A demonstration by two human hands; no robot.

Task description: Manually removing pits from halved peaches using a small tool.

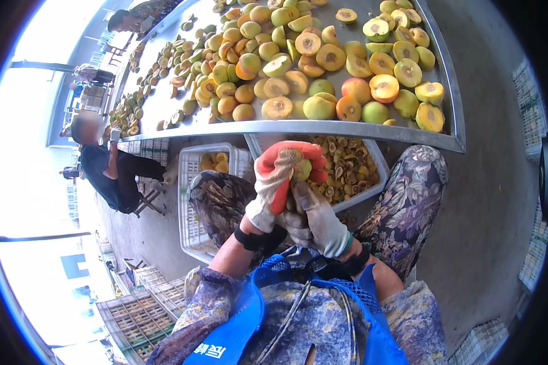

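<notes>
In a white knitted glove with an orange-red coating, my left hand (281, 180) is closed around a greenish-yellow peach piece (303, 169). My right hand (317, 219), in a soiled whitish glove with a green cuff, sits just below, its fingers curled and its thumb against the fruit. Whether a small tool is inside that right hand is hidden. Both hands are above my lap, over a white plastic crate (383, 171) holding brownish peach stones and scraps (349, 169). Beyond them stands a metal-rimmed table (301, 127) loaded with halved peaches (277, 108), many showing stones.
Left of my knee, another white crate (185, 200) holds some yellow fruit pieces (215, 162). A seated person (105, 169) works along the table's left side; other people are farther off. Stacked crates (132, 319) stand at lower left, with more crates (527, 109) along the right.
</notes>
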